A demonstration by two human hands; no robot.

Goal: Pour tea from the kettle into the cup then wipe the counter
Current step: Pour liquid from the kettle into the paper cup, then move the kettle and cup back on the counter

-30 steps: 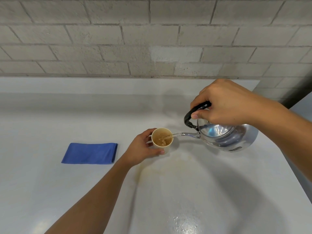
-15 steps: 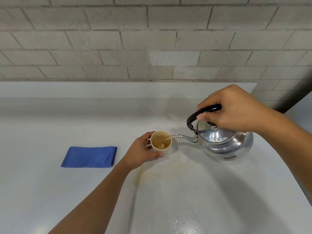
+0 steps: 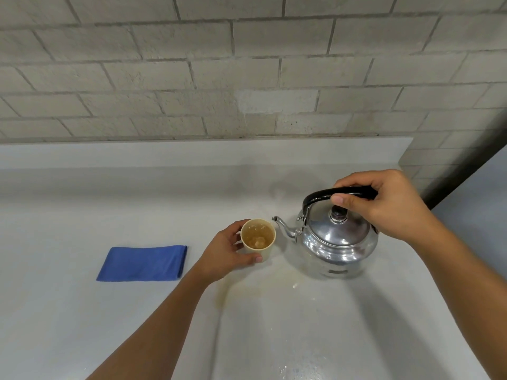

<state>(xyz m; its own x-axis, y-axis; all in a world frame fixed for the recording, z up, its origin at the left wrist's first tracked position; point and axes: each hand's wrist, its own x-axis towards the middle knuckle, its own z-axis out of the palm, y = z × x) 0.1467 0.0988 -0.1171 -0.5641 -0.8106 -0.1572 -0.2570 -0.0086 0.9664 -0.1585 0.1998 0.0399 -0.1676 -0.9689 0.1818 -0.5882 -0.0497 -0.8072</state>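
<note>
Right hand point(image 3: 389, 207) grips the black handle of the shiny steel kettle point(image 3: 337, 242), upright beside the tea-filled cream paper cup point(image 3: 258, 238). Left hand point(image 3: 227, 253) wraps the cup. Set the kettle down level, spout clear of the rim, then fetch the folded blue cloth point(image 3: 144, 263) for the tea stain point(image 3: 247, 289).

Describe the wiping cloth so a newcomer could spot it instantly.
Start at the pale counter below the brick wall. Left of the cup held by the left hand lies the folded cloth, flat and untouched. It is the only blue thing there.

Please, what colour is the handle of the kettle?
Black. The handle arches over the shiny silver kettle; the head view shows it clearly.
</note>
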